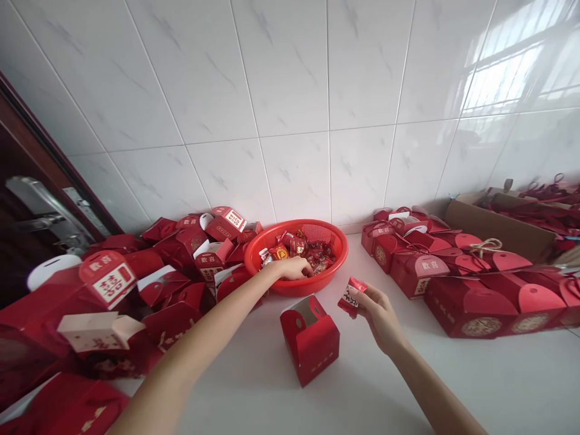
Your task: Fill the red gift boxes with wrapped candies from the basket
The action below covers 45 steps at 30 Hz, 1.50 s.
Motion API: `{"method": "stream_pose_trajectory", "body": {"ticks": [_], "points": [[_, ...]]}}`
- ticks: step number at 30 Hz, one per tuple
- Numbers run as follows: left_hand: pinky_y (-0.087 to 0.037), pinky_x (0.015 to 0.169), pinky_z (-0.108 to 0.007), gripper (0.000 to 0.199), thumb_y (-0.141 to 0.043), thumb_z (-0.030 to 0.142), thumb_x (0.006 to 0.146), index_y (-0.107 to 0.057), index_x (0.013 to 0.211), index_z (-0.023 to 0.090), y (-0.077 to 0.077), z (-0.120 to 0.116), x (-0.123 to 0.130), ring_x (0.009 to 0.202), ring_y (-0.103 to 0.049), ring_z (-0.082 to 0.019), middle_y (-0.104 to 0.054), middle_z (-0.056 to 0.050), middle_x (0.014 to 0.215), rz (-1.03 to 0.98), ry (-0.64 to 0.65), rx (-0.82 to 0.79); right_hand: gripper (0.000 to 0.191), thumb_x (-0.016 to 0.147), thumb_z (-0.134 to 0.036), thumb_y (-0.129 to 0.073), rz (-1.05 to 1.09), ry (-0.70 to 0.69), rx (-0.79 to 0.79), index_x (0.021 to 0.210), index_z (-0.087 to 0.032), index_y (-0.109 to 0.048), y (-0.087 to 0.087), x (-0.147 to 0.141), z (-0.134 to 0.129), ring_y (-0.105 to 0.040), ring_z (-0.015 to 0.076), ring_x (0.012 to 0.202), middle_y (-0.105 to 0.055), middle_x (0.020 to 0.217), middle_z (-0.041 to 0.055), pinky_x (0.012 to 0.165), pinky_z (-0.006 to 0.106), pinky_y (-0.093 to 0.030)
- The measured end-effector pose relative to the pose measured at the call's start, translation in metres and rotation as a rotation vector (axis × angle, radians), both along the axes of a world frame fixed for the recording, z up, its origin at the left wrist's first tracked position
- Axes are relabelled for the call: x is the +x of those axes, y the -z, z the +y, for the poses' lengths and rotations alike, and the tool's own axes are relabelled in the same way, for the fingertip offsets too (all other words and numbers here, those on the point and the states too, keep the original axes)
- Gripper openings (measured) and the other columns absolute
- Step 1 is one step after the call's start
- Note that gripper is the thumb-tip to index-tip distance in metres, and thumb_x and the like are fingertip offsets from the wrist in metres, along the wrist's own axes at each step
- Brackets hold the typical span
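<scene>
My left hand (296, 268) reaches over the near rim of a red plastic basket (295, 287). Its fingers are curled down among the wrapped candies (299, 246); the fingertips and whatever they may grip are hidden. Between the fingers and thumb of my right hand (377, 309) is a red candy packet (350, 297) with white and dark lettering, held above the table right of the basket. Below and between both hands stands a red gift box (312, 344), its top flaps up and open, the pale inside showing.
Many red boxes, several with open flaps (181, 248), crowd the left side of the white table (254, 380). Rows of closed red boxes (471, 302) stand at right, before a cardboard carton (498, 226). A tiled wall (294, 90) rises behind; a door handle (40, 202) is at far left.
</scene>
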<state>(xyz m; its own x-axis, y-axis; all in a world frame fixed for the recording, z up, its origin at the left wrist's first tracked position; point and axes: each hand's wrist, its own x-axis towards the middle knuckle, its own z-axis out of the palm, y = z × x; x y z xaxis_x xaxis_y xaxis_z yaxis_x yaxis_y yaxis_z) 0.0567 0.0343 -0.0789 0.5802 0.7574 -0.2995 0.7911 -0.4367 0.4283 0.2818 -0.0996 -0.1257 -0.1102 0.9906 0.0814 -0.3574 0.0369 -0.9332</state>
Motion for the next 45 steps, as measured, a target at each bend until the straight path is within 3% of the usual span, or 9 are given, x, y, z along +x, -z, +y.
{"method": "stream_pose_trajectory", "body": {"ticks": [4, 11, 16, 24, 29, 32, 36, 40, 45], "points": [[-0.047, 0.069, -0.026, 0.022, -0.06, 0.013, 0.068, -0.078, 0.079, 0.02, 0.0, 0.002, -0.002, 0.076, -0.067, -0.02, -0.077, -0.003, 0.083, -0.085, -0.027, 0.049, 0.039, 0.073, -0.053, -0.078, -0.009, -0.004, 0.004, 0.073, -0.016, -0.064, 0.002, 0.001, 0.001, -0.056, 0.0177, 0.067, -0.055, 0.071, 0.0024, 0.054, 0.027, -0.037], [-0.048, 0.091, -0.034, 0.034, -0.051, 0.036, 0.087, -0.071, 0.105, 0.016, -0.005, 0.008, -0.01, 0.101, -0.065, -0.024, -0.072, -0.009, 0.112, -0.409, -0.136, 0.141, 0.039, 0.074, -0.053, -0.077, -0.014, -0.011, 0.008, 0.073, -0.016, -0.064, 0.003, 0.002, 0.001, -0.055, 0.017, 0.066, -0.056, 0.07, 0.0029, 0.054, 0.027, -0.038], [-0.048, 0.093, -0.036, 0.04, -0.058, 0.046, 0.084, -0.07, 0.106, 0.015, -0.004, 0.009, -0.011, 0.105, -0.064, -0.024, -0.071, -0.01, 0.114, -0.538, -0.125, 0.093, 0.039, 0.074, -0.052, -0.077, -0.014, -0.01, 0.002, 0.074, -0.016, -0.064, 0.001, 0.001, 0.001, -0.054, 0.0165, 0.066, -0.057, 0.07, 0.0031, 0.055, 0.027, -0.038], [-0.049, 0.093, -0.037, 0.042, -0.067, 0.047, 0.079, -0.071, 0.105, 0.015, -0.002, 0.01, -0.011, 0.105, -0.065, -0.025, -0.072, -0.01, 0.114, -0.589, -0.179, 0.072, 0.039, 0.074, -0.052, -0.077, -0.007, -0.014, 0.015, 0.073, -0.016, -0.064, 0.002, 0.002, 0.001, -0.055, 0.0162, 0.066, -0.057, 0.07, 0.0027, 0.054, 0.027, -0.038], [-0.052, 0.086, -0.037, 0.034, -0.074, 0.042, 0.072, -0.074, 0.093, 0.015, -0.001, 0.009, -0.012, 0.095, -0.068, -0.025, -0.075, -0.01, 0.102, -0.599, -0.24, 0.103, 0.038, 0.075, -0.052, -0.077, -0.007, -0.013, 0.016, 0.073, -0.016, -0.065, 0.002, 0.002, 0.001, -0.055, 0.0164, 0.066, -0.059, 0.07, 0.0027, 0.055, 0.027, -0.038], [-0.051, 0.091, -0.04, 0.029, -0.071, 0.041, 0.076, -0.074, 0.087, 0.014, -0.007, 0.006, -0.009, 0.097, -0.067, -0.027, -0.076, -0.011, 0.098, -0.635, -0.268, 0.142, 0.037, 0.075, -0.051, -0.078, 0.012, -0.017, 0.011, 0.073, -0.016, -0.066, 0.001, 0.003, 0.0, -0.056, 0.0161, 0.065, -0.059, 0.07, 0.0023, 0.055, 0.027, -0.039], [-0.05, 0.097, -0.039, 0.028, -0.064, 0.037, 0.083, -0.073, 0.098, 0.015, -0.021, -0.014, 0.01, 0.109, -0.065, -0.025, -0.074, -0.01, 0.111, -0.726, -0.237, 0.159, 0.033, 0.073, -0.048, -0.08, 0.102, -0.037, -0.021, 0.077, -0.017, -0.07, 0.0, 0.004, 0.0, -0.065, 0.0202, 0.074, -0.066, 0.081, 0.0052, 0.058, 0.028, -0.044], [-0.055, 0.085, -0.031, 0.027, -0.07, 0.029, 0.079, -0.071, 0.104, 0.017, -0.033, -0.052, 0.047, 0.096, -0.069, -0.021, -0.075, -0.008, 0.104, -0.761, -0.128, 0.111, 0.032, 0.074, -0.046, -0.08, 0.24, -0.066, -0.047, 0.094, -0.022, -0.075, -0.002, 0.003, -0.001, -0.069, 0.0261, 0.093, -0.07, 0.114, 0.0091, 0.071, 0.034, -0.054], [-0.052, 0.074, -0.026, 0.014, -0.069, 0.025, 0.081, -0.073, 0.091, 0.016, -0.034, -0.086, 0.083, 0.081, -0.066, -0.016, -0.073, -0.004, 0.09, -0.67, -0.014, 0.255, 0.033, 0.073, -0.043, -0.081, 0.336, -0.07, -0.062, 0.099, -0.024, -0.075, -0.004, 0.004, 0.0, -0.069, 0.0301, 0.104, -0.074, 0.108, 0.006, 0.076, 0.038, -0.059]]}}
